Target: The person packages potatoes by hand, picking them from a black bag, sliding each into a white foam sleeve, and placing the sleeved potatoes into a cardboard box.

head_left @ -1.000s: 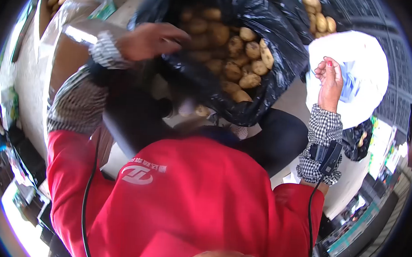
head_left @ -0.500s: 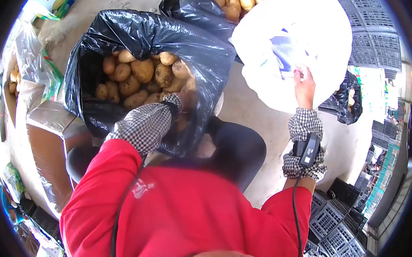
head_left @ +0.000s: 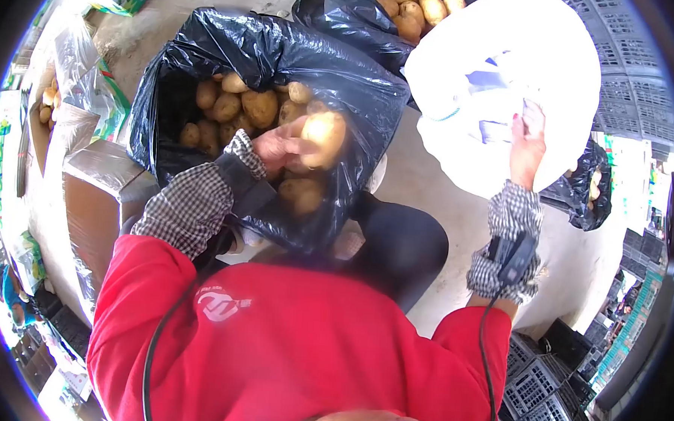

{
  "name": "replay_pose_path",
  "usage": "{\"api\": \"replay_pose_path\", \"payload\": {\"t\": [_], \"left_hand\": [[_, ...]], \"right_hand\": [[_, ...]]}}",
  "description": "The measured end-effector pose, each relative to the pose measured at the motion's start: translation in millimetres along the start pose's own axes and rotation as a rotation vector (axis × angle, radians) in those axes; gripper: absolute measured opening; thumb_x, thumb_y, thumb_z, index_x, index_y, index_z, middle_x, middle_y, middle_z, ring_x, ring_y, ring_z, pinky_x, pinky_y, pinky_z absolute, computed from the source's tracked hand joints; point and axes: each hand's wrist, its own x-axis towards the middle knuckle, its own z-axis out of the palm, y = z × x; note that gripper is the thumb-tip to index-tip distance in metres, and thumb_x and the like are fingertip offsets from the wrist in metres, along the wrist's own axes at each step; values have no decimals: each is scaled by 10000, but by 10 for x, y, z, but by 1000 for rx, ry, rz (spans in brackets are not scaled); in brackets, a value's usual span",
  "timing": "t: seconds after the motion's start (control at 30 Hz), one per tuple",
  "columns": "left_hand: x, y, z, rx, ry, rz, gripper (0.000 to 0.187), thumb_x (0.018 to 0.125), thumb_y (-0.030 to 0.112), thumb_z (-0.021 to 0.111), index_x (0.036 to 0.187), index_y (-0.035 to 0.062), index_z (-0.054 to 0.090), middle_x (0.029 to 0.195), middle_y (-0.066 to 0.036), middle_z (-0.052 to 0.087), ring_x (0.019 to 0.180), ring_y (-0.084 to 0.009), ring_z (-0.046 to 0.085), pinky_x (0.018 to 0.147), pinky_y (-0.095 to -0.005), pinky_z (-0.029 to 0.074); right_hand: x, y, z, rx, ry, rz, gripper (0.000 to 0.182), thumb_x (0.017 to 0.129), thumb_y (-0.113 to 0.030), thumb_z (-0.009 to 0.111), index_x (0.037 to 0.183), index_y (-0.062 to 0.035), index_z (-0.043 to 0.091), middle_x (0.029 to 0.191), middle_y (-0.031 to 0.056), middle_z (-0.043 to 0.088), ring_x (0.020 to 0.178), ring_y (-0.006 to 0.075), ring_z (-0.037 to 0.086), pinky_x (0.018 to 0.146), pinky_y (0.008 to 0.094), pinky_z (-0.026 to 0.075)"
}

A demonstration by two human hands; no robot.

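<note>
A pale yellow potato (head_left: 325,140) is in the fingers of my left hand (head_left: 280,144), held above the open mouth of a black plastic bag (head_left: 343,68). Many potatoes (head_left: 259,109) lie heaped inside that bag. My right hand (head_left: 529,150) is over a large, overexposed white bag or sheet (head_left: 540,46), its fingers bent together at the tips. Small pale bluish pieces (head_left: 497,132) show beside those fingertips on the white surface. I cannot tell what the right fingers pinch, because the glare washes it out.
A second black bag (head_left: 345,19) with potatoes stands behind the first. At left is a plastic-wrapped cardboard box (head_left: 101,193). Another black bag (head_left: 589,199) sits at far right. Grey crates (head_left: 543,392) are at lower right, and more crates (head_left: 629,65) stand at upper right.
My left hand has come up from among the potatoes with one potato in its fingers. The right hand stays at the white surface; the whole view has shifted slightly.
</note>
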Motion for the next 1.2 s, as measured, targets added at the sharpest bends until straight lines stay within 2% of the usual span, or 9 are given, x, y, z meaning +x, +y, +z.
{"api": "replay_pose_path", "payload": {"t": [0.23, 0.37, 0.4, 0.5, 0.6, 0.7, 0.8, 0.9, 1.2], "left_hand": [[-299, 348, 810, -3, -165, 263, 606, 723, 51, 608, 1255, 25, 319, 1185, -88, 451, 1094, -177, 432, 934, -303, 340], [-588, 313, 984, -16, -158, 372, 627, 709, 115, 631, 1244, 12, 319, 1145, -95, 469, 1053, -164, 452, 884, -296, 372], [-662, 314, 1019, -59, -163, 401, 642, 701, 138, 645, 1243, 12, 324, 1157, -93, 469, 1071, -173, 447, 901, -307, 363], [-948, 244, 1049, -192, -166, 451, 677, 689, 198, 671, 1244, 14, 331, 1184, -90, 465, 1112, -194, 434, 938, -330, 342], [-1241, 221, 1027, -265, -172, 449, 680, 699, 233, 669, 1250, 28, 326, 1190, -88, 457, 1112, -201, 431, 941, -334, 338], [-1576, 300, 1117, -89, 29, 571, 674, 700, 208, 673, 1252, 38, 327, 1182, -84, 462, 1095, -197, 443, 935, -329, 342], [-1981, 313, 899, 43, 184, 509, 685, 695, 158, 677, 1264, 41, 314, 1181, -70, 467, 1090, -170, 445, 932, -310, 341], [-2457, 328, 654, -32, 359, 475, 583, 726, 161, 642, 1228, 36, 373, 1143, -66, 498, 1053, -161, 476, 902, -293, 371], [-3671, 1672, -451, -268, 1029, 1215, 358, 851, 248, 500, 1128, 33, 427, 1026, -123, 548, 885, -217, 569, 727, -294, 493]], "right_hand": [[-641, -888, 126, 698, -534, 469, 212, 830, -102, 522, 1021, -14, 501, 859, 61, 557, 669, 115, 548, 573, 234, 464], [-1094, -1269, 720, 508, -675, 45, 210, 831, -113, 519, 1028, -41, 513, 905, 51, 561, 772, 151, 565, 666, 246, 462], [-1154, -1316, 829, 482, -711, 3, 373, 780, -14, 554, 1129, -18, 424, 1050, 88, 530, 966, 164, 520, 829, 256, 415], [-1330, -1942, 792, 295, -468, -697, 324, 741, -10, 559, 1059, -25, 500, 1111, 155, 501, 1048, 265, 488, 888, 306, 378], [-1416, -2026, 883, 339, -468, -816, 298, 720, -1, 568, 1013, -10, 517, 1124, 157, 492, 1057, 286, 478, 884, 314, 383], [-1448, -2097, 858, 259, -468, -714, 249, 719, 6, 566, 964, -5, 527, 1101, 157, 506, 1044, 284, 489, 871, 319, 394], [-1519, -2060, 882, 320, -606, -417, 234, 770, -41, 575, 991, -16, 505, 843, 91, 596, 756, 128, 563, 656, 254, 452], [-1581, -2109, 862, 432, -733, -258, 316, 797, -56, 542, 1091, 0, 438, 905, 126, 596, 818, 145, 573, 706, 261, 446], [-1459, -2029, 845, 259, -714, -303, 239, 848, -80, 464, 1063, 24, 475, 958, 71, 555, 871, 133, 520, 783, 250, 406]]}}
